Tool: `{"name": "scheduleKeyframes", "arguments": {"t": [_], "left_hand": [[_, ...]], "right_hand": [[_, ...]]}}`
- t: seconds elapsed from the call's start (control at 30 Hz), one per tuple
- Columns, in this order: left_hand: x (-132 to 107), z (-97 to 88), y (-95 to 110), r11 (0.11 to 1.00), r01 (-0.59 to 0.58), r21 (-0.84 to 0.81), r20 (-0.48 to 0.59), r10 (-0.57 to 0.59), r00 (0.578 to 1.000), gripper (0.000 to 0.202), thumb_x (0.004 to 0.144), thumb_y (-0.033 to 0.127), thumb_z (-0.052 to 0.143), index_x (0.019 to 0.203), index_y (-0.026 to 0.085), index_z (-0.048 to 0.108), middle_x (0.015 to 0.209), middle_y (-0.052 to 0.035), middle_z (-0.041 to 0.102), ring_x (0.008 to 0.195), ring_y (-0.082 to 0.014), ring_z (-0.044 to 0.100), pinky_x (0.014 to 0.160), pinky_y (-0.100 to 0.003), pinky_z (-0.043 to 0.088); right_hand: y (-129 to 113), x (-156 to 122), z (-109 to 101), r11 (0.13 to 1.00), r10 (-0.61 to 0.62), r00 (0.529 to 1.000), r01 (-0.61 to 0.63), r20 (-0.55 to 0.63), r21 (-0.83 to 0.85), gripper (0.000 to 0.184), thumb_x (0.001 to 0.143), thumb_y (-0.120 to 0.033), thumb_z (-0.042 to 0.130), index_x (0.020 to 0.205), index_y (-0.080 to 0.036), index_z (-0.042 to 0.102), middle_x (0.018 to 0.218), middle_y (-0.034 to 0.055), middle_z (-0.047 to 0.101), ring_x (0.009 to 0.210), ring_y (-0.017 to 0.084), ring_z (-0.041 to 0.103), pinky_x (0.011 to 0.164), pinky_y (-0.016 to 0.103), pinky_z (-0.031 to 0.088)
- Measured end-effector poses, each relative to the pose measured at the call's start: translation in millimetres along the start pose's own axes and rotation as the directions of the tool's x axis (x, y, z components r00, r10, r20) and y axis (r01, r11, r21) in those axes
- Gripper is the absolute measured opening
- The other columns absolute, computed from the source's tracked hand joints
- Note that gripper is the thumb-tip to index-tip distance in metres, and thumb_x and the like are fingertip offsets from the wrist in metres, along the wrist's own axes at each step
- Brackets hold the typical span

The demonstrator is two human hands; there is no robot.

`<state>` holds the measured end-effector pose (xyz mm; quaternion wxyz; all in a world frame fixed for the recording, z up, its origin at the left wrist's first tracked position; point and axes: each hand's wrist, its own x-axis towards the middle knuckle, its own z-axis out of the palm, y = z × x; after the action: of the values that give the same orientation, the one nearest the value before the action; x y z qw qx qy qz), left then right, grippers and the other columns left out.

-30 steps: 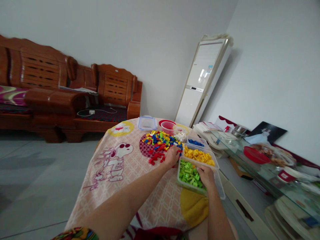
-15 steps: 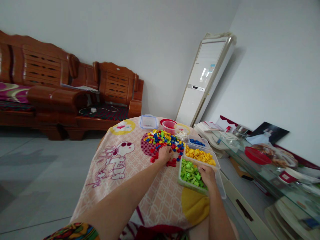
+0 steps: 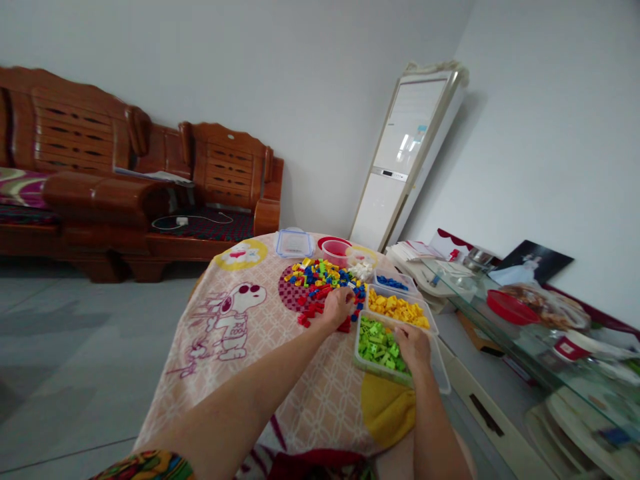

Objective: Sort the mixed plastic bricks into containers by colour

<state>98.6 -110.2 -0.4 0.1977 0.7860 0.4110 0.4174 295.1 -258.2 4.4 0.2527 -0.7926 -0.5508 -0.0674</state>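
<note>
My left hand (image 3: 339, 307) is over the near right part of a pile of mixed toy building bricks (image 3: 320, 272), close to the red bricks (image 3: 313, 312). Its fingers are curled together, and whatever they pinch is too small to make out. At the right side of a clear plastic box of green bricks (image 3: 379, 343), my right hand (image 3: 414, 345) has its fingers bent in over the rim; their tips are partly hidden. Just behind stands a box of yellow bricks (image 3: 397, 310), and farther back a box of blue bricks (image 3: 391, 283).
White bricks (image 3: 361, 270) lie beside a pink-red bowl (image 3: 336, 250) at the table's far side. A clear lid (image 3: 295, 243) lies left of it. A glass-topped cabinet (image 3: 505, 327) borders the round, cloth-covered table (image 3: 280, 373) on the right.
My left hand has shifted right and slightly up, away from the red bricks toward the yellow box. The right hand stays at the green box; the whole view has shifted slightly.
</note>
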Motion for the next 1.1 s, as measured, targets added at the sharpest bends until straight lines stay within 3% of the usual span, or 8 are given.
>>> {"name": "scheduleKeyframes", "arguments": {"t": [0.17, 0.27, 0.37, 0.47, 0.63, 0.73, 0.87, 1.1], "left_hand": [[13.9, 19.5, 36.6, 0.983, -0.094, -0.157, 0.017, 0.098, 0.995, 0.023, 0.075, 0.009, 0.056, 0.093, 0.017, 0.069, 0.087, -0.0029, 0.070, 0.077, -0.0126, 0.062, 0.076, -0.023, 0.049], [14.8, 30.9, 45.2, 0.979, -0.141, -0.146, 0.077, 0.153, 0.985, 0.032, 0.072, 0.008, 0.058, 0.101, 0.016, 0.069, 0.100, -0.0059, 0.071, 0.089, -0.0160, 0.064, 0.087, -0.027, 0.051], [7.9, 34.0, 38.0, 0.979, -0.179, -0.096, 0.088, 0.187, 0.978, 0.035, 0.073, 0.008, 0.059, 0.106, 0.015, 0.069, 0.109, -0.0092, 0.070, 0.104, -0.0198, 0.062, 0.098, -0.032, 0.047], [-0.4, 21.7, 20.6, 0.989, -0.149, -0.013, 0.044, 0.150, 0.988, 0.036, 0.077, 0.007, 0.051, 0.107, 0.017, 0.069, 0.107, -0.0085, 0.070, 0.105, -0.0195, 0.061, 0.099, -0.033, 0.046], [-10.0, -12.8, -9.5, 0.979, 0.003, 0.203, 0.061, -0.016, 0.998, 0.033, 0.080, 0.012, 0.050, 0.104, 0.020, 0.071, 0.106, -0.0071, 0.069, 0.106, -0.0207, 0.059, 0.097, -0.032, 0.043], [-16.9, -20.1, -21.3, 0.968, 0.054, 0.243, 0.109, -0.083, 0.991, 0.025, 0.086, 0.019, 0.049, 0.096, 0.019, 0.072, 0.100, -0.0084, 0.070, 0.101, -0.0207, 0.059, 0.093, -0.031, 0.043], [-23.5, -17.8, -27.5, 0.972, 0.042, 0.231, 0.124, -0.073, 0.990, 0.026, 0.089, 0.023, 0.046, 0.087, 0.019, 0.071, 0.092, -0.0080, 0.069, 0.094, -0.0197, 0.060, 0.086, -0.029, 0.043], [-24.6, -20.6, -25.0, 0.966, 0.040, 0.254, 0.127, -0.074, 0.989, 0.027, 0.090, 0.023, 0.044, 0.076, 0.018, 0.068, 0.088, -0.0074, 0.068, 0.090, -0.0186, 0.059, 0.082, -0.028, 0.041]], "right_hand": [[-13.8, 2.6, -3.5, 0.993, -0.083, 0.996, 0.086, 0.045, -0.081, 0.030, 0.090, -0.027, 0.047, 0.101, -0.019, 0.074, 0.099, 0.0085, 0.074, 0.092, 0.020, 0.066, 0.081, 0.026, 0.043], [-20.9, 2.8, -2.7, 0.982, -0.156, 0.979, 0.168, 0.127, -0.087, 0.030, 0.091, -0.022, 0.046, 0.102, -0.020, 0.074, 0.101, 0.0071, 0.073, 0.096, 0.019, 0.065, 0.085, 0.025, 0.043], [-24.8, 2.3, -2.1, 0.973, -0.161, 0.969, 0.188, 0.187, -0.132, 0.032, 0.092, -0.020, 0.044, 0.104, -0.020, 0.073, 0.104, 0.0076, 0.072, 0.102, 0.019, 0.063, 0.088, 0.024, 0.042], [-28.9, 1.8, -5.0, 0.965, -0.121, 0.966, 0.169, 0.229, -0.202, 0.031, 0.093, -0.021, 0.044, 0.104, -0.021, 0.073, 0.106, 0.0093, 0.071, 0.104, 0.019, 0.063, 0.089, 0.024, 0.041], [-38.2, 2.7, -9.1, 0.956, 0.017, 0.962, 0.064, 0.273, -0.285, 0.034, 0.094, -0.022, 0.040, 0.105, -0.021, 0.072, 0.103, 0.0113, 0.072, 0.100, 0.021, 0.065, 0.085, 0.027, 0.043], [-40.3, 3.0, -7.0, 0.947, 0.071, 0.963, 0.017, 0.259, -0.321, 0.036, 0.094, -0.019, 0.036, 0.104, -0.016, 0.070, 0.102, 0.0143, 0.072, 0.099, 0.022, 0.066, 0.083, 0.029, 0.044], [-36.5, 1.5, -5.7, 0.924, 0.145, 0.969, -0.061, 0.200, -0.379, 0.035, 0.094, -0.019, 0.034, 0.106, -0.011, 0.067, 0.103, 0.0170, 0.071, 0.097, 0.024, 0.066, 0.081, 0.031, 0.046], [-28.7, 2.2, -7.8, 0.916, 0.239, 0.956, -0.164, 0.171, -0.366, 0.025, 0.088, -0.023, 0.048, 0.102, -0.015, 0.067, 0.108, 0.0156, 0.070, 0.100, 0.025, 0.066, 0.081, 0.033, 0.048]]}}
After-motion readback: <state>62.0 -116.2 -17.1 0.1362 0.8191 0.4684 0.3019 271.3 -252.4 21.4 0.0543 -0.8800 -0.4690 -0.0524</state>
